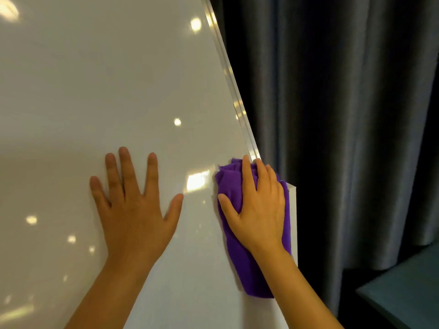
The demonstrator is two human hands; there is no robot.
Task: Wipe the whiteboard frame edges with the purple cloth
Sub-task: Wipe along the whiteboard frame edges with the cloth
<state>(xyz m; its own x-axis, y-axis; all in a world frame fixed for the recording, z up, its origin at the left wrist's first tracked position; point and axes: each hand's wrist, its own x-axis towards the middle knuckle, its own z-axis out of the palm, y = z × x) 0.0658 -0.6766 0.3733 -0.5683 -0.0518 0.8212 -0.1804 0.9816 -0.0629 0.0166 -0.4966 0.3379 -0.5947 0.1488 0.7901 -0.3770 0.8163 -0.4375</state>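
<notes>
Left hand (133, 205) flat, fingers spread wide on whiteboard (95, 91); right hand (257, 205) pressing purple cloth (234, 252) against right frame edge (234, 96), fingers laid over it; dark curtain (344, 115) just behind

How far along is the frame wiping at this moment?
Done: nothing can be confirmed; no dirt or wiped trace shows anywhere.

In hand: the right hand presses the folded purple cloth against the glossy whiteboard's silver right frame edge, near its lower end. The left hand lies flat on the board, bracing.

Left: the frame stretch above the cloth; other edges are out of view.
</notes>
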